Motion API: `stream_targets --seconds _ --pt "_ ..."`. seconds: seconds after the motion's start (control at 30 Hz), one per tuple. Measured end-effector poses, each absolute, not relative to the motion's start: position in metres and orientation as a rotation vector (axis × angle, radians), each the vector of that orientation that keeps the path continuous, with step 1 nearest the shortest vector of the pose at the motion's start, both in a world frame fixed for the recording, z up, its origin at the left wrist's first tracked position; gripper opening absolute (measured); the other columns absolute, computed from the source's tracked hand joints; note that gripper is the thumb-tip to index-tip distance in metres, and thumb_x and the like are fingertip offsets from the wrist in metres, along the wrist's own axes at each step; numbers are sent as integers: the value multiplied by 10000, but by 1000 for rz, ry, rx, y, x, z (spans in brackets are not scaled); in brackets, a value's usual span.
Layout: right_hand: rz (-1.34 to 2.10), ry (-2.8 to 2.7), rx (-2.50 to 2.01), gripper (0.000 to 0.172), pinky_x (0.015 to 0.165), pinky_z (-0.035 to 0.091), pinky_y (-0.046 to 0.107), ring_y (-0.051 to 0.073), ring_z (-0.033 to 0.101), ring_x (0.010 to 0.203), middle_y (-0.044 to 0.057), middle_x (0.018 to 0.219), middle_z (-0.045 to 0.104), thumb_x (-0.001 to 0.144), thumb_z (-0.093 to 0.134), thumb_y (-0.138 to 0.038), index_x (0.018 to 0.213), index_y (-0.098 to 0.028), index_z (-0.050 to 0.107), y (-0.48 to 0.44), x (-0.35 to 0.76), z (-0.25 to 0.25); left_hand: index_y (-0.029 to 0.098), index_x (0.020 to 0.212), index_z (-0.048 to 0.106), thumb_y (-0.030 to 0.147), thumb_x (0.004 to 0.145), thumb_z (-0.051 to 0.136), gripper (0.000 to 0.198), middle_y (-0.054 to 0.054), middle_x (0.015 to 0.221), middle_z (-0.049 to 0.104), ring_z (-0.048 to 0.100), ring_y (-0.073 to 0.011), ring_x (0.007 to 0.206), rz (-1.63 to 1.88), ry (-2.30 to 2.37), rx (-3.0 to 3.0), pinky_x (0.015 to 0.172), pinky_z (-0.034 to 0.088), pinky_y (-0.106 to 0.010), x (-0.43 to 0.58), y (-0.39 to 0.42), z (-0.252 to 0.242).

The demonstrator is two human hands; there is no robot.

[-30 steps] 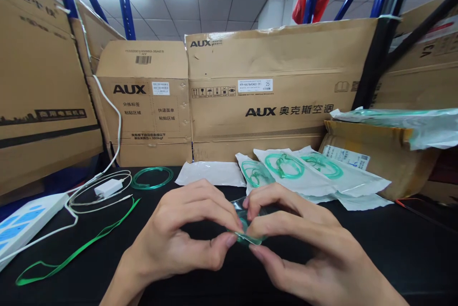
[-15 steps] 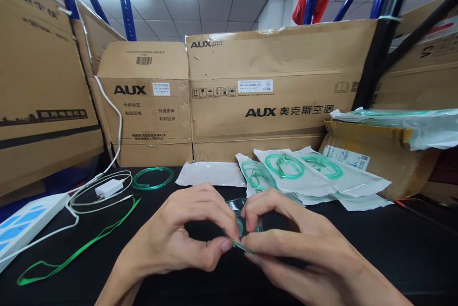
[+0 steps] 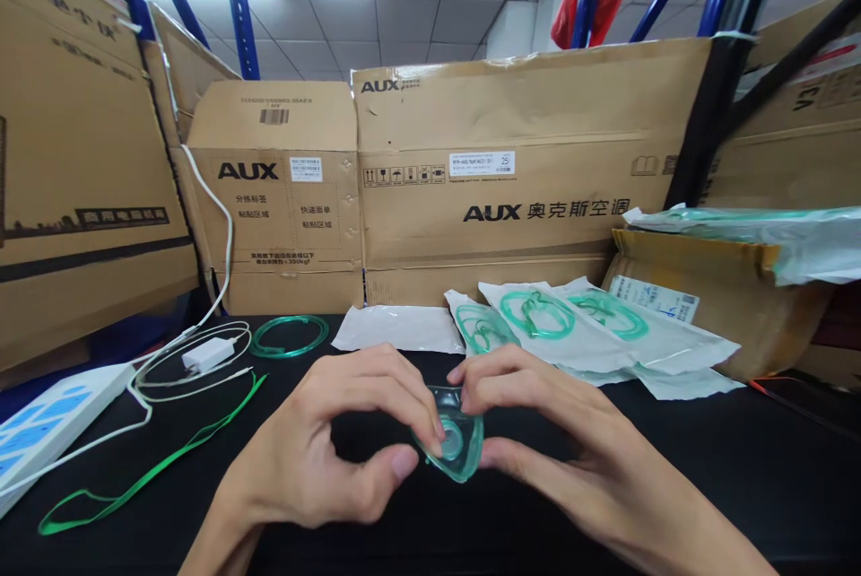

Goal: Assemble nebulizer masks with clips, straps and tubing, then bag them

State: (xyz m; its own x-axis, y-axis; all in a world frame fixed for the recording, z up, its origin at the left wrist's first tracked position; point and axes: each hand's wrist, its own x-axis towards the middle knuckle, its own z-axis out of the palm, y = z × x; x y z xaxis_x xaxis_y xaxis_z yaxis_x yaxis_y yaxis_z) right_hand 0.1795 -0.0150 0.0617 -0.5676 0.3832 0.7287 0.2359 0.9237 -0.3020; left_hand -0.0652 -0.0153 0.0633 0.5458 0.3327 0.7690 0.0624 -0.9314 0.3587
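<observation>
A small clear green face mask [image 3: 464,461] is held up over the black table, its narrow end toward me and a round port in its middle. My left hand [image 3: 343,441] has its fingertips on the mask's left side by the port, the thumb close to the rim. On the other side my right hand [image 3: 552,432] grips the mask, index finger at the upper edge and thumb at the right rim. Behind the hands lie white pouches [image 3: 538,311] with coiled green tubing showing through.
At the left are a white power strip [image 3: 60,423], a white charger [image 3: 208,354] with its cable, and a green elastic strap [image 3: 144,473]. A green tubing coil [image 3: 289,336] and a white packet [image 3: 396,329] lie farther back. Cardboard boxes [image 3: 417,244] wall off the rear.
The mask has turned so its open face and port show more clearly. My right fingers have opened out, shifting to its upper edge and right rim; my left index presses near the port.
</observation>
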Motion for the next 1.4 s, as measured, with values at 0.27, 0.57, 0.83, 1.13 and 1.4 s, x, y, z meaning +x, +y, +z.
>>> stream_targets --seconds 0.27,0.57,0.83,1.13,1.4 --pt "197 -2236 -494 222 926 546 275 160 658 1079 12 1086 670 939 661 -102 1079 -272 631 -13 175 60 174 945 678 75 786 758 204 -37 854 734 672 -188 842 1331 458 2710 796 551 -324 -55 -13 59" --pt "372 -2194 -394 205 911 525 264 153 660 1009 13 1018 675 950 597 -37 1021 -227 626 -13 170 58 158 912 666 5 768 696 212 -34 843 727 671 -174 825 1457 398 2791 827 561 -341 -54 -15 61" --pt "443 -2192 -452 135 831 511 275 148 643 900 6 943 668 968 603 -84 982 -213 641 -15 166 55 181 782 571 11 734 666 201 -15 750 651 575 -172 760 1548 462 2817 719 541 -320 -49 -16 54" --pt "774 -2017 -514 119 865 494 274 143 643 912 -38 930 675 891 756 -193 926 -266 669 -8 172 57 174 1013 679 123 857 764 184 -39 941 723 648 -186 930 1371 430 2566 869 522 -327 -56 -12 59" --pt "1042 -1930 -441 127 837 475 256 122 622 881 -40 887 659 846 799 -154 835 -252 719 -6 168 59 212 993 691 199 930 719 70 -2 1001 691 629 -147 935 1186 573 2271 854 491 -256 -58 -15 61"
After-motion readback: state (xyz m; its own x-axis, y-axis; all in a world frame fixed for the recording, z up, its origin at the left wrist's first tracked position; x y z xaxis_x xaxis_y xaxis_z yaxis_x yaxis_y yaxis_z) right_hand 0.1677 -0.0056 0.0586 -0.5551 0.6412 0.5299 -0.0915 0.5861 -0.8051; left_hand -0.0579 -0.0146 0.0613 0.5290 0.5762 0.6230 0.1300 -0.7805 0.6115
